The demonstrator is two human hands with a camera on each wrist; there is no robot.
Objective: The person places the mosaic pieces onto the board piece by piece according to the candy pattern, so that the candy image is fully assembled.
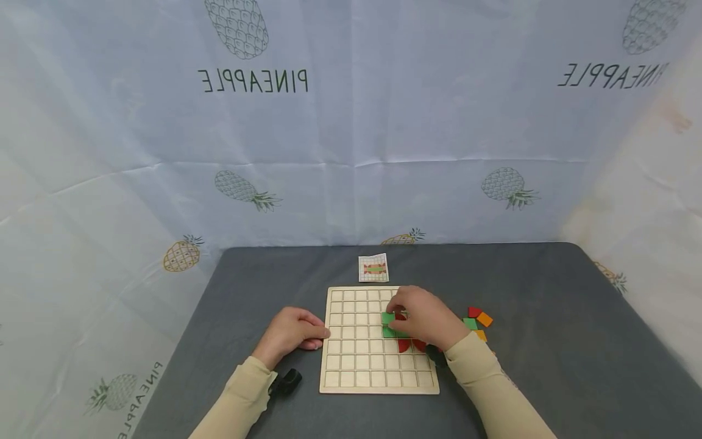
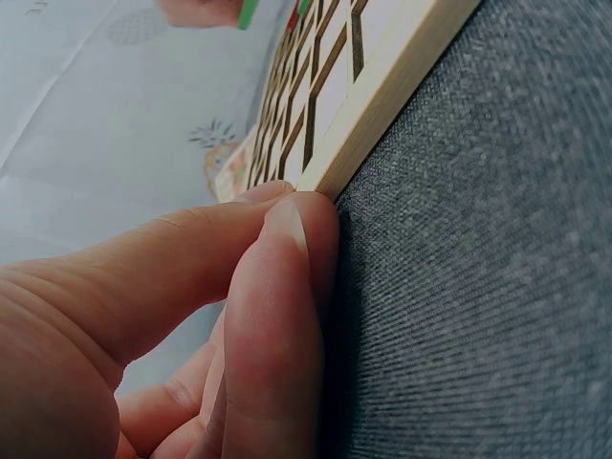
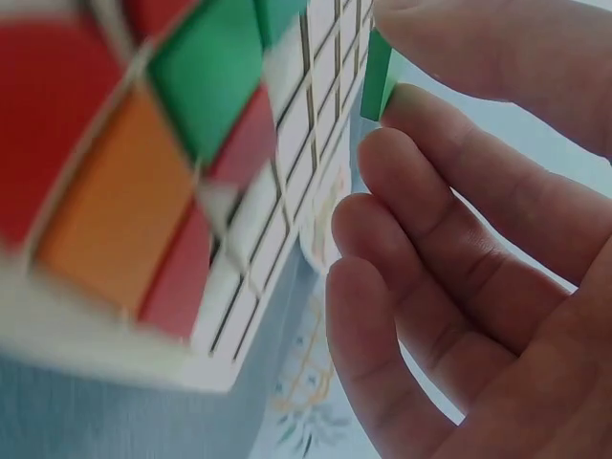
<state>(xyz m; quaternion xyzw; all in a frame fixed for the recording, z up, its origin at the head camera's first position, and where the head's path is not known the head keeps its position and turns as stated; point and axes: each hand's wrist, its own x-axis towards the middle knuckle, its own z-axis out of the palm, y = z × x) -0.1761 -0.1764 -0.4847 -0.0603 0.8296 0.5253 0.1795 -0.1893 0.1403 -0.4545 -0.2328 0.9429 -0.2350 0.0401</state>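
The thumb and pointer finger of the right hand point(image 1: 430, 318) pinch a thin green tile point(image 3: 379, 78), and that hand's other fingers curl loosely beside it. The green tile is up over the wooden grid board point(image 1: 348, 378), and it stands on its edge in the right wrist view. The left hand point(image 1: 289, 334) pinches the left edge of the board with its thumb and fingertips. Under and around the right hand, more tiles sit in the board's squares: green ones, red ones with round sides point(image 1: 403, 346), and an orange tile point(image 3: 120, 206) near the rim. Many squares on the left side of the board show bare wood. Just past the board's right side there is a small bunch of loose tiles point(image 1: 485, 319) in red, orange and green. Past the board's far edge lies a little picture card point(image 1: 373, 269) with a red, green and orange pattern on a grid. Everything lies on a dark gray table point(image 1: 263, 274). Cream sleeves point(image 1: 249, 384) cover both arms, and a black wrist camera point(image 1: 287, 382) shows by the left one. Behind the table hangs a pale cloth point(image 1: 351, 122) with pineapples and backward letters on it.
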